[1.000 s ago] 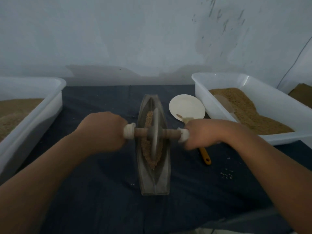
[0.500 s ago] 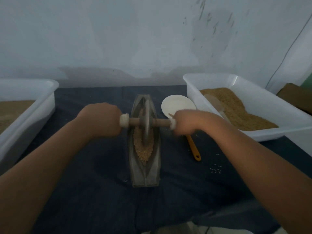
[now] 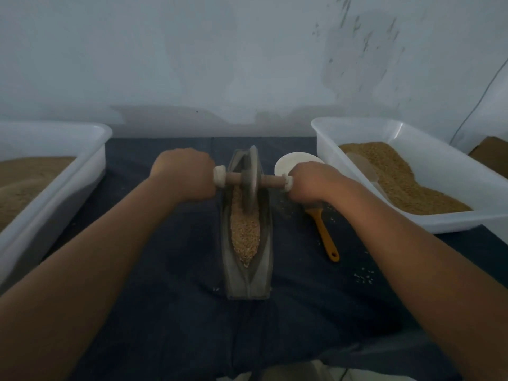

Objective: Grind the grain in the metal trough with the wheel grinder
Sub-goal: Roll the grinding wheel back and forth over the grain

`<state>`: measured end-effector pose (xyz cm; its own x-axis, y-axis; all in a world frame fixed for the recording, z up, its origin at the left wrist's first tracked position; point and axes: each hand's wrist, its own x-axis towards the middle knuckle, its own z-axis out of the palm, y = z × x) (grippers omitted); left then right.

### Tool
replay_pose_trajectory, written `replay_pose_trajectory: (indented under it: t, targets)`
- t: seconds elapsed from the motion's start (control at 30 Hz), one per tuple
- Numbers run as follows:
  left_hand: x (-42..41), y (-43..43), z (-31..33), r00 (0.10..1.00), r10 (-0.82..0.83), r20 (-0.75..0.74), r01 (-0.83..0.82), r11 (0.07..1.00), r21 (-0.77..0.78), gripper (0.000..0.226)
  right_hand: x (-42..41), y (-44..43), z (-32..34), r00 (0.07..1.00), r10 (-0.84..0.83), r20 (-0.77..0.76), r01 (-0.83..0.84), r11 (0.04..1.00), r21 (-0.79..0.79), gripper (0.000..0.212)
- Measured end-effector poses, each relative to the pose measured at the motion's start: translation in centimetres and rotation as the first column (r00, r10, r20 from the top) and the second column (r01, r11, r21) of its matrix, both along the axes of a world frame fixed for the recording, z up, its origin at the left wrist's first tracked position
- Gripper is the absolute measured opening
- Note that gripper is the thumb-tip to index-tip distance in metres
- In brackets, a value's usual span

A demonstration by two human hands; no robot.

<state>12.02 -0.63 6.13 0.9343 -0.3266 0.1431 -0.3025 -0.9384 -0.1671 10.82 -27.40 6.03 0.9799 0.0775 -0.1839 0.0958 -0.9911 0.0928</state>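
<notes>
We see a desk (image 3: 170,284) under a dark cloth, running back to a pale wall. On its left side sits a large white tub (image 3: 55,215) holding a tan heap. A second white tub (image 3: 453,224) on the right side is also part-filled with tan grain-like stuff.

Between them, at the middle of the desk, the metal trough (image 3: 264,270) lies lengthwise, one end near us and the other far. The grain (image 3: 245,232) fills its groove from the wheel down to a point toward the near end.

The wheel grinder (image 3: 250,177) stands on edge at the far part of the trough, its lower rim down in the grain and its wooden axle crossing the trough from left to right.

The left hand (image 3: 184,174) is curled tight round the white-wrapped left end of the axle. The right hand (image 3: 310,184) is curled round the wrapped right end.

Just beyond the right hand lies a white disc (image 3: 288,163), partly hidden by it. An orange-handled scoop (image 3: 325,237) lies on the cloth right of the trough, its head under the right wrist. A few loose grains (image 3: 362,277) are scattered near it.
</notes>
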Motion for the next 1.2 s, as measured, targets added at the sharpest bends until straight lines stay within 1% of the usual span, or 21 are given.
replay_pose_trajectory:
  t: [0.1, 0.13, 0.17, 0.2, 0.27, 0.33, 0.4, 0.47, 0.5, 0.53, 0.6, 0.67, 0.73, 0.8, 0.87, 0.93, 1.0, 1.07, 1.1, 1.17, 1.2]
  targets:
    - [-3.2, 2.1, -1.1, 0.99, -0.083, -0.114, 0.082, 0.997, -0.013, 0.02, -3.9, -1.3, -0.6, 0.982, 0.065, -0.178, -0.043, 0.991, 0.124, 0.017]
    - [-4.4, 2.8, -1.6, 0.985, -0.107, -0.137, 0.105, 0.994, -0.018, 0.02, -5.3, -1.7, -0.8, 0.971, 0.089, -0.221, -0.059, 0.989, 0.139, 0.017]
    - [-5.4, 3.4, -1.9, 0.981, -0.125, -0.15, 0.123, 0.992, -0.021, 0.02, -6.2, -1.9, -1.0, 0.967, 0.105, -0.231, -0.076, 0.989, 0.13, 0.019]
    - [-6.0, 3.6, -2.2, 0.979, -0.131, -0.157, 0.129, 0.991, -0.027, 0.021, -6.6, -2.0, -1.1, 0.971, 0.11, -0.212, -0.088, 0.99, 0.112, 0.02]
    - [-5.4, 3.3, -2.4, 0.982, -0.11, -0.156, 0.105, 0.994, -0.042, 0.024, -5.8, -1.6, -1.0, 0.987, 0.112, -0.119, -0.103, 0.991, 0.082, 0.023]
    - [-3.2, 2.2, -1.7, 0.989, -0.056, -0.138, 0.049, 0.997, -0.053, 0.028, -3.5, -0.8, -0.6, 0.995, 0.098, 0.029, -0.099, 0.995, 0.02, 0.027]
    - [-0.5, 1.0, -0.7, 0.996, 0.005, -0.088, -0.009, 0.999, -0.049, 0.032, -1.0, 0.0, 0.0, 0.985, 0.066, 0.159, -0.062, 0.998, -0.032, 0.028]
    - [1.1, 0.1, -0.2, 0.999, 0.038, -0.037, -0.039, 0.998, -0.042, 0.036, 0.6, 0.5, 0.0, 0.974, 0.014, 0.225, -0.011, 1.0, -0.018, 0.025]
    - [1.3, 0.0, -0.1, 0.999, 0.036, -0.025, -0.037, 0.998, -0.048, 0.037, 0.8, 0.6, -0.1, 0.974, 0.005, 0.226, 0.0, 1.0, -0.022, 0.025]
    - [1.1, 0.0, -0.2, 0.999, 0.024, -0.042, -0.027, 0.998, -0.055, 0.036, 0.7, 0.5, -0.1, 0.981, 0.013, 0.193, -0.006, 0.999, -0.037, 0.025]
    - [-0.5, 1.1, -0.6, 0.99, -0.04, -0.137, 0.031, 0.997, -0.07, 0.031, -0.9, -0.1, -0.2, 0.997, 0.056, 0.046, -0.054, 0.998, -0.038, 0.026]
    - [-2.9, 2.8, -1.4, 0.966, -0.126, -0.227, 0.111, 0.991, -0.081, 0.026, -3.4, -1.0, -0.3, 0.987, 0.09, -0.135, -0.084, 0.995, 0.051, 0.023]
    - [-5.0, 4.4, -2.2, 0.951, -0.189, -0.244, 0.174, 0.981, -0.082, 0.022, -5.6, -1.5, -0.2, 0.962, 0.123, -0.245, -0.095, 0.988, 0.123, 0.022]
    - [-5.2, 5.0, -2.8, 0.953, -0.223, -0.203, 0.209, 0.974, -0.088, 0.022, -5.7, -1.5, -0.2, 0.964, 0.135, -0.231, -0.104, 0.985, 0.138, 0.021]
    - [-3.8, 4.3, -2.8, 0.964, -0.216, -0.153, 0.201, 0.973, -0.109, 0.03, -4.2, -1.0, 0.2, 0.98, 0.134, -0.144, -0.118, 0.986, 0.115, 0.02]
    - [-1.4, 3.1, -2.3, 0.98, -0.17, -0.106, 0.158, 0.981, -0.109, 0.041, -1.6, -0.3, 0.8, 0.989, 0.137, -0.046, -0.134, 0.989, 0.059, 0.019]
    - [0.8, 2.0, -1.6, 0.993, -0.074, -0.091, 0.065, 0.993, -0.097, 0.049, 0.5, 0.2, 1.4, 0.992, 0.127, -0.007, -0.127, 0.992, 0.015, 0.014]
    - [1.9, 1.5, -1.5, 0.994, -0.009, -0.113, -0.005, 0.993, -0.119, 0.049, 1.5, 0.5, 1.8, 0.993, 0.119, 0.005, -0.119, 0.993, -0.027, 0.017]
    - [1.7, 1.5, -1.6, 0.992, 0.001, -0.129, -0.019, 0.991, -0.134, 0.046, 1.6, 0.5, 1.7, 0.992, 0.128, 0.002, -0.128, 0.991, -0.041, 0.019]
    - [0.0, 2.0, -2.1, 0.986, -0.017, -0.168, -0.01, 0.987, -0.158, 0.037, 0.3, 0.3, 1.8, 0.989, 0.146, -0.035, -0.147, 0.988, -0.037, 0.02]
    - [-1.3, 2.6, -2.5, 0.98, -0.038, -0.194, 0.005, 0.986, -0.167, 0.033, -0.8, 0.2, 1.7, 0.986, 0.144, -0.084, -0.145, 0.989, -0.003, 0.02]
